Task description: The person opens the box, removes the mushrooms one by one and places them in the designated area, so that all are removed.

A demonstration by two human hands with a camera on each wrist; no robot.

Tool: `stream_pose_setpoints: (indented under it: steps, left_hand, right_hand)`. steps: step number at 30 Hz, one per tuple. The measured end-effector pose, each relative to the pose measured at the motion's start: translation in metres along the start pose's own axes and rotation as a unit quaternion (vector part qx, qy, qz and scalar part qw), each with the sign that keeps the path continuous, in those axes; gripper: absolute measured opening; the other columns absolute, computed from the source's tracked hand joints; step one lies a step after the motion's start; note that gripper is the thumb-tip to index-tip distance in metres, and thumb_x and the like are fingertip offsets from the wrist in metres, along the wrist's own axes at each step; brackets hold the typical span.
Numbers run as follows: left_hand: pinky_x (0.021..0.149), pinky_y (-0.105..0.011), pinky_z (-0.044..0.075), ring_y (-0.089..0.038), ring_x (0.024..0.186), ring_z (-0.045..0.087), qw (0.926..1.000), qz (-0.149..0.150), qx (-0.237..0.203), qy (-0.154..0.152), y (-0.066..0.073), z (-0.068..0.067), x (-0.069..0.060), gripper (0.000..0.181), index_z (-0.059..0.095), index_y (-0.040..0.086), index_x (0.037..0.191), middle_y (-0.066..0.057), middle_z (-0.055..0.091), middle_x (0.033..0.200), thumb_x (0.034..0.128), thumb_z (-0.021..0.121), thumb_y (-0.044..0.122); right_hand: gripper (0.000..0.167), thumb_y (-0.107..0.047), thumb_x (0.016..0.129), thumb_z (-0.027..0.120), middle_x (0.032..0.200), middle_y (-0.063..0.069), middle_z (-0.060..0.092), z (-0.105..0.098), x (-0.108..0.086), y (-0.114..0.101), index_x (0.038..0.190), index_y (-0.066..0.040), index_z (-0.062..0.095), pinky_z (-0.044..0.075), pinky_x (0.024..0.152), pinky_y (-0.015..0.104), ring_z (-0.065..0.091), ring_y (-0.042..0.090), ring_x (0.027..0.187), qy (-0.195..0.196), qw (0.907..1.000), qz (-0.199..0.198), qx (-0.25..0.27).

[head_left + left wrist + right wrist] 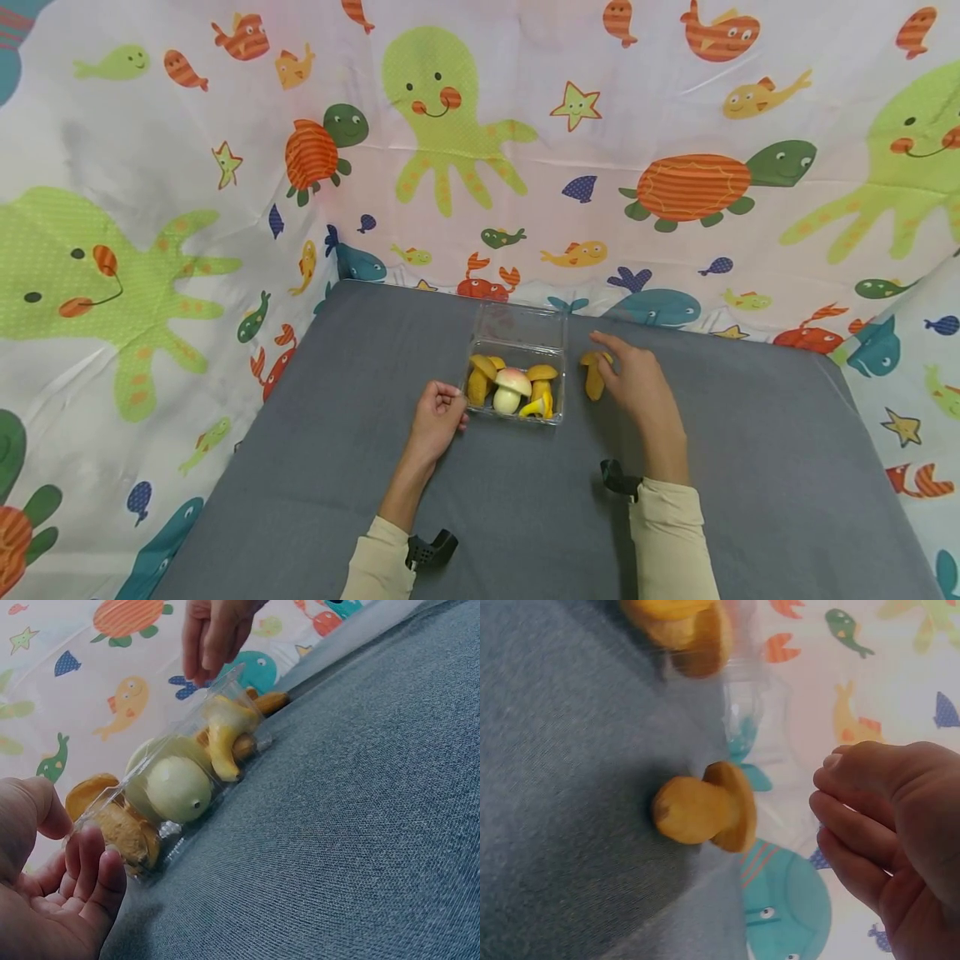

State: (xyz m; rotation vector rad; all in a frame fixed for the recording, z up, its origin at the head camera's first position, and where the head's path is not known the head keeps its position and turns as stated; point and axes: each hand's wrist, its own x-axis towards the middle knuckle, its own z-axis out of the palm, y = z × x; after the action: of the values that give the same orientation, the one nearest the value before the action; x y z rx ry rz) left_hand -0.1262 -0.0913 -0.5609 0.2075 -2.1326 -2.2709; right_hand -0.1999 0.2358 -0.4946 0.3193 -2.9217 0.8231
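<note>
A clear plastic box (522, 327) stands with its lid folded back, holding several toy mushrooms. Among them are a pale mushroom (507, 398) with a pinkish cap, a brown-yellow mushroom (478, 388) on the left and a bright yellow curved mushroom (223, 746) on the right. At the box's front left corner, my left hand (437, 421) pinches the edge between thumb and fingers. One brown-yellow mushroom (697, 810) lies outside, right of the box. My right hand (639, 385) hovers beside and above this mushroom, fingers loosely bent, apart from it and holding nothing.
Grey cloth (315, 467) covers the table. Behind and at both sides hangs a white curtain (517, 183) printed with sea animals, meeting the table's back edge just behind the box lid. A dark strap-mounted device (432, 550) sits on each wrist.
</note>
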Motion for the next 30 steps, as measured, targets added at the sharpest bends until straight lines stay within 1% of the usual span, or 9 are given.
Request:
stream_pose_setpoints:
  steps: [6,10,13,18,23,28,29,30]
  left_hand:
    - [0.061,-0.022,0.058,-0.015,0.070,0.064,1.0000,0.003,0.002,0.002,-0.001,0.000,0.000,0.014,0.053,-0.001,0.109,-0.005,0.059,0.087,0.0981,0.061,0.001]
    - [0.061,-0.022,0.058,-0.017,0.070,0.063,1.0000,0.002,0.002,0.003,-0.001,0.000,0.000,0.013,0.053,0.000,0.109,-0.006,0.059,0.087,0.0981,0.061,0.000]
    - [0.061,-0.022,0.058,-0.018,0.070,0.063,1.0000,0.001,0.003,0.003,-0.001,0.001,0.000,0.013,0.053,0.000,0.108,-0.006,0.059,0.087,0.0979,0.061,-0.001]
    - [0.062,-0.023,0.059,-0.017,0.070,0.063,1.0000,0.002,0.002,0.004,-0.001,0.000,-0.001,0.014,0.053,0.000,0.109,-0.006,0.059,0.087,0.0982,0.062,0.001]
    - [0.062,-0.024,0.059,-0.017,0.070,0.064,1.0000,0.002,0.007,0.006,-0.001,0.000,-0.001,0.012,0.054,0.000,0.109,-0.006,0.060,0.087,0.0992,0.061,0.001]
    - [0.064,-0.024,0.060,-0.015,0.071,0.064,0.9999,0.000,0.010,0.006,-0.002,0.000,-0.001,0.013,0.054,0.001,0.110,-0.006,0.060,0.088,0.0999,0.061,0.003]
    - [0.064,-0.024,0.060,-0.015,0.071,0.064,0.9999,-0.001,0.009,0.006,-0.002,0.000,-0.001,0.012,0.054,0.001,0.110,-0.006,0.060,0.088,0.0998,0.061,0.003]
    - [0.064,-0.024,0.060,-0.015,0.071,0.064,1.0000,0.000,0.008,0.006,-0.003,0.000,0.000,0.012,0.054,0.002,0.110,-0.006,0.060,0.088,0.0999,0.061,0.003]
  right_hand:
    - [0.047,-0.018,0.105,0.066,0.066,0.002,0.049,-0.007,-0.004,-0.015,0.151,-0.016,0.059,0.039,0.049,0.033,0.042,0.016,0.048,-0.004,1.0000,0.002,0.007]
    - [0.047,-0.021,0.106,0.065,0.064,0.002,0.046,-0.011,-0.007,-0.024,0.152,-0.018,0.058,0.040,0.047,0.033,0.042,0.017,0.048,-0.011,0.9998,0.010,0.013]
    - [0.048,-0.022,0.106,0.065,0.062,0.001,0.045,-0.013,-0.010,-0.030,0.153,-0.018,0.057,0.039,0.046,0.032,0.042,0.017,0.046,-0.010,0.9998,0.012,0.014]
    - [0.047,-0.022,0.106,0.065,0.057,-0.001,0.040,-0.014,-0.016,-0.039,0.152,-0.017,0.058,0.036,0.043,0.030,0.036,0.015,0.042,0.009,0.9997,0.000,0.024]
    - [0.046,-0.022,0.106,0.066,0.055,-0.002,0.038,-0.014,-0.021,-0.051,0.151,-0.015,0.059,0.036,0.044,0.031,0.032,0.013,0.042,0.019,0.9994,-0.014,0.026]
    - [0.045,-0.021,0.105,0.068,0.061,0.003,0.044,-0.007,-0.027,-0.055,0.149,-0.016,0.062,0.037,0.045,0.030,0.031,0.013,0.041,0.048,0.9979,-0.033,0.027]
    - [0.044,-0.021,0.104,0.069,0.065,0.004,0.049,-0.005,-0.029,-0.055,0.148,-0.016,0.063,0.036,0.045,0.030,0.030,0.012,0.041,0.054,0.9973,-0.040,0.030]
    - [0.044,-0.020,0.104,0.069,0.066,0.005,0.050,-0.003,-0.031,-0.055,0.148,-0.016,0.063,0.036,0.045,0.029,0.029,0.011,0.041,0.058,0.9967,-0.046,0.032]
